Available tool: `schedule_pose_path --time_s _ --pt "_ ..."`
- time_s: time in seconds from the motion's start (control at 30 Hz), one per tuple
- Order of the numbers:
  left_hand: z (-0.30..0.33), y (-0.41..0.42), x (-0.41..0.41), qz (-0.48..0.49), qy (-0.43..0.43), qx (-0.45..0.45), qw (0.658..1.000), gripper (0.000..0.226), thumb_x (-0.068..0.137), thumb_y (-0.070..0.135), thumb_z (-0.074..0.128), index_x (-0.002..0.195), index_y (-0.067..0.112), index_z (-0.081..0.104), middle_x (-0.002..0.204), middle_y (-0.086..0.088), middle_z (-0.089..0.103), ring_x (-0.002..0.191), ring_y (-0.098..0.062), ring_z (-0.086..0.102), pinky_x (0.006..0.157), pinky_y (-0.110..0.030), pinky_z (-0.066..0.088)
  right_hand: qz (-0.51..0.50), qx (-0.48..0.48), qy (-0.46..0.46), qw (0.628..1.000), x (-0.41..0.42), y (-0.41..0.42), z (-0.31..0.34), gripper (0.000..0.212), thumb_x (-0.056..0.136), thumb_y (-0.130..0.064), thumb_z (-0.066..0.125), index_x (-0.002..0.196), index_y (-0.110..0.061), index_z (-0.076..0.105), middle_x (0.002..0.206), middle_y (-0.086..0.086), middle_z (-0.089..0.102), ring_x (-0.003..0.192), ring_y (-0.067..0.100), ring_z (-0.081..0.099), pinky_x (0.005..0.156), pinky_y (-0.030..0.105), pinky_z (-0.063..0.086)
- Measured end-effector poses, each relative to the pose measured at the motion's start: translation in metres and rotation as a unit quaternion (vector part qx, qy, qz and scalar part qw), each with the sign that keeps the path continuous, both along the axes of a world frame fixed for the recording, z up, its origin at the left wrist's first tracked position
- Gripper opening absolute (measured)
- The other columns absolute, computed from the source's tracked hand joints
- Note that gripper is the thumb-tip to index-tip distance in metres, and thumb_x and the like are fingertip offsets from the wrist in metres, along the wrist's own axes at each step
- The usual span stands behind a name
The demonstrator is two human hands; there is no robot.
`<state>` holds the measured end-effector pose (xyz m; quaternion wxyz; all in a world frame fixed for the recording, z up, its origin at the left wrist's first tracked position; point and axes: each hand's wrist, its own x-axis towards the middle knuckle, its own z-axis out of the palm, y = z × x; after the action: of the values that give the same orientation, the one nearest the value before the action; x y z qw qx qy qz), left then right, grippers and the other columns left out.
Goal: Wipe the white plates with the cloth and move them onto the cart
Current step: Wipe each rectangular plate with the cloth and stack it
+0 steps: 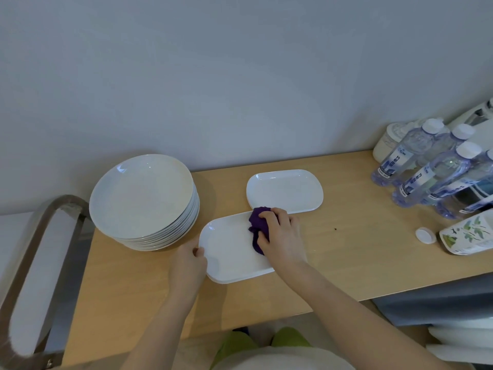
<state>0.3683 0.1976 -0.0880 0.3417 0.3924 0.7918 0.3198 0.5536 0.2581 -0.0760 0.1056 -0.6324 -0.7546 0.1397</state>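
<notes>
— Where do the white plates lie?
— A near rectangular plate (229, 249) lies flat on the wooden table, a second rectangular plate (284, 190) just behind it. A stack of round plates (144, 198) stands left.
— And the cloth?
— The purple cloth (257, 228) sits crumpled on the near plate's right part.
— The cart?
— Its handle (40, 263) shows far left.

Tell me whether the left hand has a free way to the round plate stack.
Probably yes: the left hand holds the oblong plate right beside the round plate stack, with only bare table between.

Wooden table (346, 252) held stacked round plates (141, 196), two oblong plates (284, 190), water bottles (426, 172), a loose cap (425, 235).
</notes>
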Motion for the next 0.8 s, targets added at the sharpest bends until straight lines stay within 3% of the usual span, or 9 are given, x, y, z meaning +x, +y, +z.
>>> schedule_pose_path --time_s 0.1,0.33,0.5,0.57,0.67,0.73,0.8 --pt "0.0 0.0 0.0 -0.007 0.016 -0.004 1.0 0.032 0.088 -0.001 0.042 0.091 0.018 0.068 0.075 -0.005 0.064 0.072 -0.027 0.055 0.061 -0.029 0.037 0.022 -0.006 0.001 1.0 -0.008 -0.003 0.001 0.04 0.094 -0.026 0.048 0.133 -0.019 0.047 0.143 0.002 0.038 0.116 0.031 0.039 0.097 0.033 0.037" --pt "0.002 -0.001 0.005 -0.009 0.04 -0.015 0.999 0.033 0.088 -0.001 0.039 0.076 0.023 0.059 0.063 0.001 0.053 0.061 -0.02 0.044 0.055 -0.027 0.029 0.032 0.033 -0.067 0.997 0.014 0.007 0.009 0.035 0.093 -0.026 0.046 0.128 -0.021 0.048 0.133 0.0 0.044 0.11 0.027 0.041 0.086 0.028 0.037" --pt "0.002 -0.002 0.006 -0.005 0.045 -0.016 0.999 0.03 0.091 0.004 0.04 0.094 0.024 0.063 0.078 0.001 0.061 0.074 -0.021 0.054 0.057 -0.028 0.036 -0.013 0.041 -0.061 0.997 0.036 0.008 0.018 0.033 0.094 -0.025 0.046 0.126 -0.018 0.051 0.131 0.003 0.046 0.11 0.029 0.041 0.087 0.029 0.039" --pt "0.004 -0.002 0.007 0.005 0.051 -0.022 0.998 0.03 0.093 0.007 0.041 0.112 0.019 0.062 0.09 0.002 0.063 0.083 -0.021 0.056 0.063 -0.03 0.042 -0.038 0.045 -0.039 0.998 0.052 0.008 0.021 0.035 0.091 -0.021 0.049 0.126 -0.016 0.052 0.13 0.004 0.048 0.109 0.03 0.042 0.09 0.029 0.036" --pt "0.007 -0.001 0.012 0.023 0.092 -0.026 0.995 0.041 0.093 0.006 0.045 0.134 0.008 0.048 0.119 -0.008 0.057 0.109 -0.029 0.052 0.084 -0.037 0.044 -0.085 0.041 0.008 0.996 0.079 0.008 0.023 0.038 0.088 -0.017 0.055 0.126 -0.013 0.053 0.126 0.008 0.052 0.108 0.031 0.041 0.093 0.032 0.035" --pt "0.011 0.002 0.017 0.026 0.145 -0.007 0.989 0.049 0.09 0.0 0.049 0.138 0.005 0.042 0.131 -0.017 0.049 0.121 -0.033 0.044 0.096 -0.042 0.039 -0.104 0.028 0.017 0.994 0.092 0.007 0.02 0.038 0.088 -0.016 0.056 0.125 -0.012 0.053 0.125 0.009 0.052 0.107 0.032 0.041 0.094 0.034 0.035" --pt "0.017 0.007 0.025 0.013 0.19 0.019 0.982 0.049 0.087 -0.004 0.05 0.135 0.002 0.045 0.131 -0.017 0.05 0.122 -0.035 0.041 0.102 -0.041 0.034 -0.115 0.009 0.017 0.993 0.098 0.005 0.015 0.038 0.089 -0.017 0.055 0.127 -0.013 0.053 0.126 0.009 0.052 0.108 0.031 0.04 0.095 0.033 0.034"
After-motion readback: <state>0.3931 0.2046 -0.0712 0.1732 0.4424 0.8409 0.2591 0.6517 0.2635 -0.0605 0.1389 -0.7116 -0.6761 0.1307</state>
